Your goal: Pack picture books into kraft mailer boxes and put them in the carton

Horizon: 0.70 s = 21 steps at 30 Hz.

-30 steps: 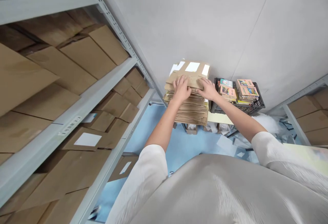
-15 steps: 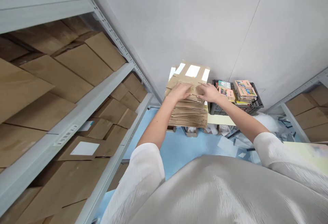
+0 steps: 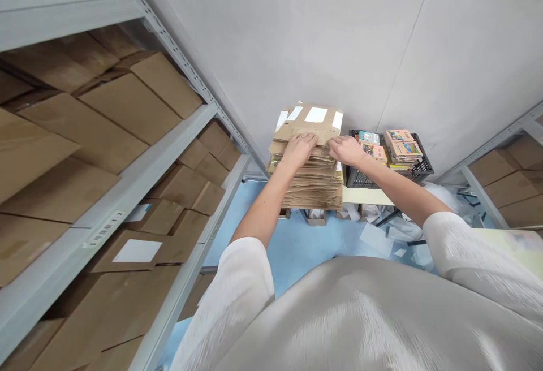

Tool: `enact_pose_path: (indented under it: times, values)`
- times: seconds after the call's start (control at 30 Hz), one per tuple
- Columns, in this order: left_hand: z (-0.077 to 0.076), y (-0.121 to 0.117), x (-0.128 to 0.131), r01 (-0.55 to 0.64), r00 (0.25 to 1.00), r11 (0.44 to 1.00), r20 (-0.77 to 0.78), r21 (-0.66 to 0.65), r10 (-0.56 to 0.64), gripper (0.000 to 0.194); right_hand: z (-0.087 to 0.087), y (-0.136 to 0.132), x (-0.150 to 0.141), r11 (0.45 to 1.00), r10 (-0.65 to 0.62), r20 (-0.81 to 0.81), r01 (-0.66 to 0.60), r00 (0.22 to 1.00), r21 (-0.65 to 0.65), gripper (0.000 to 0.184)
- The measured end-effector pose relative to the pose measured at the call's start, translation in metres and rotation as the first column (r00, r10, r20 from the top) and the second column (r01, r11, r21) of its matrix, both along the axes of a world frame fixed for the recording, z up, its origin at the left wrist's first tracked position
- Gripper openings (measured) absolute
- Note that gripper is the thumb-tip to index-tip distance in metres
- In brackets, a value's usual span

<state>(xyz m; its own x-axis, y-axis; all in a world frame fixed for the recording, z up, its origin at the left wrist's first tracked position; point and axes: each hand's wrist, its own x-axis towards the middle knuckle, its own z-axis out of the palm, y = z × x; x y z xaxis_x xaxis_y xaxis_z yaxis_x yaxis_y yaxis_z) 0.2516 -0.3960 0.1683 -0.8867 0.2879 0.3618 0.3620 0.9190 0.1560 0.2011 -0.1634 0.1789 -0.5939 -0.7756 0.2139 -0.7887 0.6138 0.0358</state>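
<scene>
A tall stack of flattened brown cardboard boxes (image 3: 314,184) stands against the far wall. Its upper pieces carry white labels. My left hand (image 3: 299,149) lies on the top piece (image 3: 311,125) near its left side, fingers curled over the cardboard. My right hand (image 3: 348,149) grips the same top piece at its right front edge, fingers closed on it. Both arms reach forward from white sleeves.
Grey metal shelving (image 3: 139,167) full of brown cartons lines the left. A black crate (image 3: 419,168) with stacked colourful books stands right of the stack. Paper scraps (image 3: 382,235) litter the blue floor. More shelves with cartons (image 3: 509,190) stand at the right.
My hands stayed on the top of the stack, shifting slightly on the top cardboard piece. The view drifted a little to the right and down.
</scene>
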Motion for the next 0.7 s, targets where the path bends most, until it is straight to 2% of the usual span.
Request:
enact_pose_path:
  times: [0.1,0.2,0.37,0.53,0.7]
  values:
    - [0.003,0.007,0.001,-0.003,0.997,0.999,-0.076,0.035,0.006,0.056,0.003,0.006,0.001,0.995,-0.002,-0.032,-0.002,0.999,-0.104,0.047]
    - [0.012,0.021,0.001,0.021,0.987,0.997,-0.159,0.073,-0.009,0.055,0.008,0.017,0.004,0.980,-0.021,-0.068,0.007,0.997,-0.200,0.056]
    - [0.033,0.064,-0.005,0.135,0.960,0.986,-0.261,0.094,-0.106,0.053,0.017,0.060,0.010,0.948,-0.131,-0.092,0.098,0.987,-0.303,0.060]
    - [0.043,0.141,-0.021,0.296,0.921,0.953,-0.285,0.067,-0.267,0.052,0.020,0.143,0.025,0.904,-0.283,-0.105,0.228,0.953,-0.362,0.059]
    - [0.035,0.258,-0.033,0.487,0.849,0.872,-0.261,0.045,-0.460,0.053,0.005,0.255,0.059,0.832,-0.472,-0.076,0.414,0.879,-0.370,0.059]
